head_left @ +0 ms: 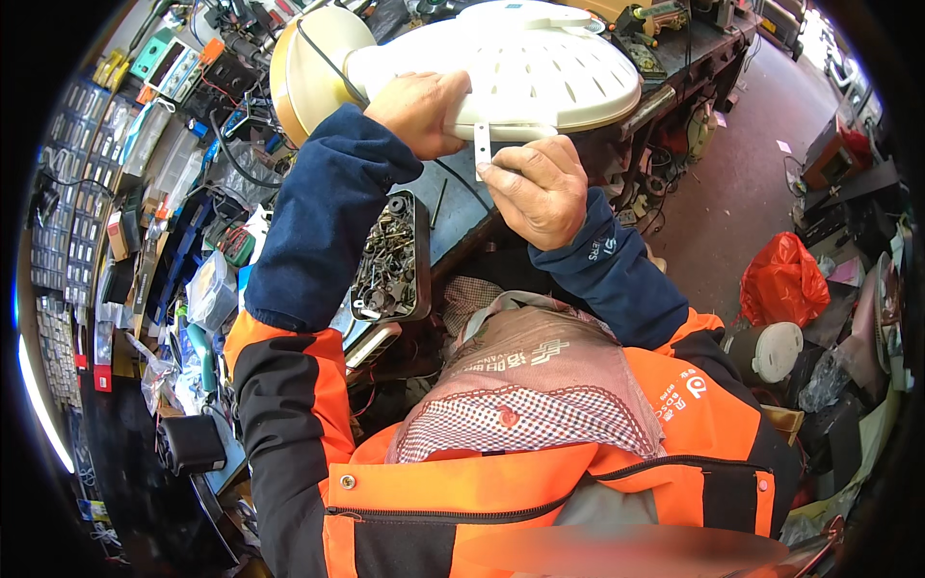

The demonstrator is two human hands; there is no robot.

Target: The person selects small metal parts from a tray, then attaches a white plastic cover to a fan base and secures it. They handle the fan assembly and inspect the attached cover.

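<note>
A white plastic housing [520,72] with rows of slots lies across the bench at the top, joined to a round cream-coloured part [294,72]. My left hand [420,111] is closed on the near edge of this housing, thumb side toward me. Between the thumb and fingers of my right hand [541,188] is a narrow flat metal strip [482,143] with small holes. It stands upright, its upper end against or just in front of the housing's rim; contact cannot be made out. A dark cable [323,56] runs over the neck of the housing.
Below my left forearm is a metal tray [423,265] full of screws and small parts. Small-drawer cabinets [72,212] and piled tools line the left. A red plastic bag [785,279] and a white lidded bucket [774,353] stand right. The bench edge [467,241] runs before me.
</note>
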